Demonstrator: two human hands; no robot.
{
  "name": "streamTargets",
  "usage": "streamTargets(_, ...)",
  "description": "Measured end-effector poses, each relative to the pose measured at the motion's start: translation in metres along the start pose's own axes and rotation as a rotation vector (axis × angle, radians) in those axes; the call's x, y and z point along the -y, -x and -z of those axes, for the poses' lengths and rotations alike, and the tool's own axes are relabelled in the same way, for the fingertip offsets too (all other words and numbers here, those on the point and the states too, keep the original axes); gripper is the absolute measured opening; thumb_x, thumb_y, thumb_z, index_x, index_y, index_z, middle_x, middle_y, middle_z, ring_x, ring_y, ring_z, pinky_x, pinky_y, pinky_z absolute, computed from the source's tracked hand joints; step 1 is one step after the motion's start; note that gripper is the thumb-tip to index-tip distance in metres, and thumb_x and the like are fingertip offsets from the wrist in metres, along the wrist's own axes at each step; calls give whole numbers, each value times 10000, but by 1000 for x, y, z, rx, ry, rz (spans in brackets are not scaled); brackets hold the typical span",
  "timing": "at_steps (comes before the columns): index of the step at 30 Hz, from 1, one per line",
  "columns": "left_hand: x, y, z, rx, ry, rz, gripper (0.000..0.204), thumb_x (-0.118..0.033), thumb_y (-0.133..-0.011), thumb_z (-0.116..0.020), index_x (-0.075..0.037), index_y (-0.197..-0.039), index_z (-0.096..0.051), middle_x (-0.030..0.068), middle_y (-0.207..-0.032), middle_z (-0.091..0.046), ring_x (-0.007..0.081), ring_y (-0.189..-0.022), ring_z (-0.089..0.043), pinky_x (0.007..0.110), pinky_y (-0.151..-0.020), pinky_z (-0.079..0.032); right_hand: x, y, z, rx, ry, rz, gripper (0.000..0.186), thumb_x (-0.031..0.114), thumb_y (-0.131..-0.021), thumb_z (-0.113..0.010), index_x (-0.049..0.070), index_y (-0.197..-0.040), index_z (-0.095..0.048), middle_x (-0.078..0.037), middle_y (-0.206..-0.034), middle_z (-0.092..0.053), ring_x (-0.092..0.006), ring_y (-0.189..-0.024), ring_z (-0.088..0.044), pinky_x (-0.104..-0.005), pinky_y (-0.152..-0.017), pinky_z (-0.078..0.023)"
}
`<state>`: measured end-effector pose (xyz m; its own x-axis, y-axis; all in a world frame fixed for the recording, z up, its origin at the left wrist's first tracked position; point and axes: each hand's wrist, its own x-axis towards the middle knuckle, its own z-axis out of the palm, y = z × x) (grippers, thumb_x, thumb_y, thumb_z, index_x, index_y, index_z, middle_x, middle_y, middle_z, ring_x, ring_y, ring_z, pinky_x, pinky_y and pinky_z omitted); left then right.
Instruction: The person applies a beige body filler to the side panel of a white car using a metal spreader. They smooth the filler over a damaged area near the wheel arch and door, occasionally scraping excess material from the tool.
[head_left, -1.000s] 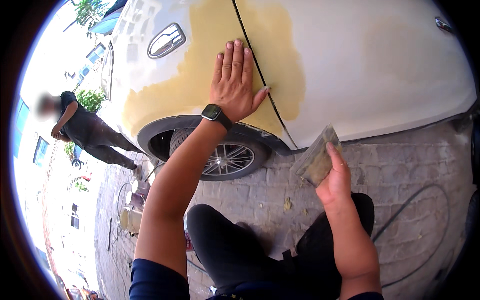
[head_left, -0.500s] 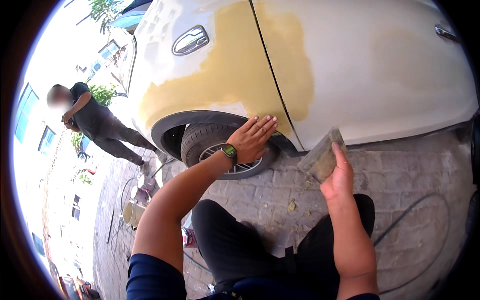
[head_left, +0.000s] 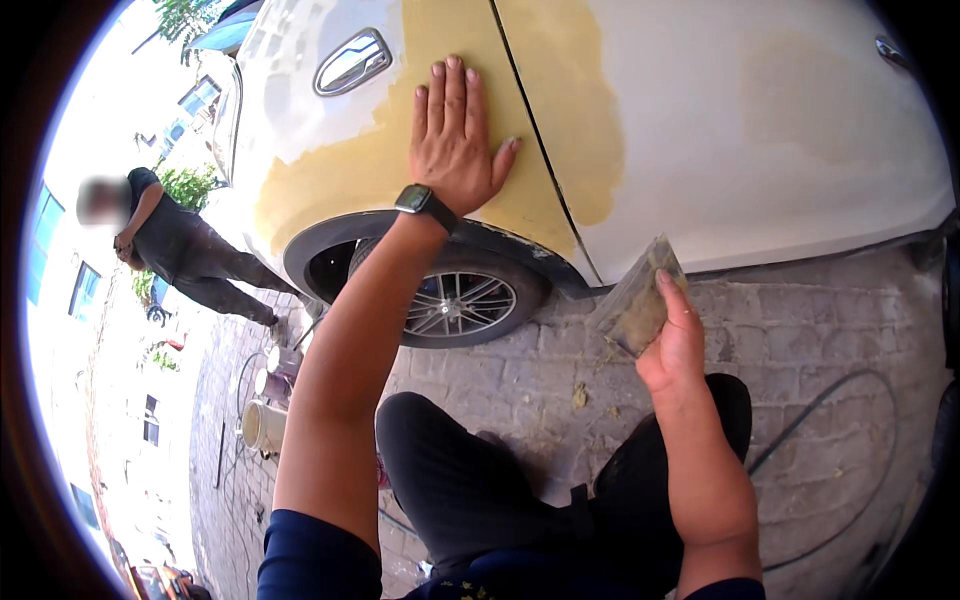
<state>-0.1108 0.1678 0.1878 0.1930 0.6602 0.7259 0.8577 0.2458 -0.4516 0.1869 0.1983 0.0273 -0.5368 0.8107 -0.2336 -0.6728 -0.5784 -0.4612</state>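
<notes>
My left hand (head_left: 452, 150) lies open and flat on the yellowish filler patch (head_left: 570, 110) on a white car's side panel, just left of the dark seam, its fingers pointing up and thumb out to the right. A dark watch (head_left: 415, 200) is on that wrist. My right hand (head_left: 670, 340) grips a thin grey, rectangular plate (head_left: 630, 305) smeared with yellowish material, held below the door's lower edge, away from the car's surface. The wheel (head_left: 448, 308) and its dark arch are behind my left forearm.
Another person (head_left: 180, 240) in dark clothes stands at the left, near the car. Several buckets (head_left: 265, 425) and cables sit on the paving (head_left: 780, 330) at the left. A black hose (head_left: 850, 375) loops at the right. My bent knees are below.
My left hand slid down toward the wheel arch, then rose back up onto the filler patch. My right hand keeps its hold on the plate, shifting only slightly.
</notes>
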Motion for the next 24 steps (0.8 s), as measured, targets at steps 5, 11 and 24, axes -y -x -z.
streamTargets(5,-66,223,-37,727,347,-671,944,-458,-908,-712,-25,-1646,-313,135,-1743,-268,275,-1617,-250,495,-1324,-171,-7,-1,3,-28,24,-35,392,228,-985,-747,47,-1324,-667,-45,-1307,-679,-193,-1183,-641,-379,-1036,-507)
streamTargets(11,-88,215,19,560,501,-203,915,-356,-879,-768,-13,-1619,-354,244,-1709,-290,386,-1604,-258,531,-1305,-194,-4,3,1,-12,43,-37,389,243,-994,-737,53,-1325,-664,-47,-1305,-680,-195,-1183,-644,-387,-1037,-509)
streamTargets(24,-35,148,-19,558,233,-578,889,-476,-920,-697,-49,-1628,-369,104,-1727,-318,221,-1600,-292,457,-1317,-189,-26,1,-5,-31,96,-58,336,215,-1007,-718,73,-1309,-675,-29,-1255,-708,-191,-1143,-671,-383,-1008,-531)
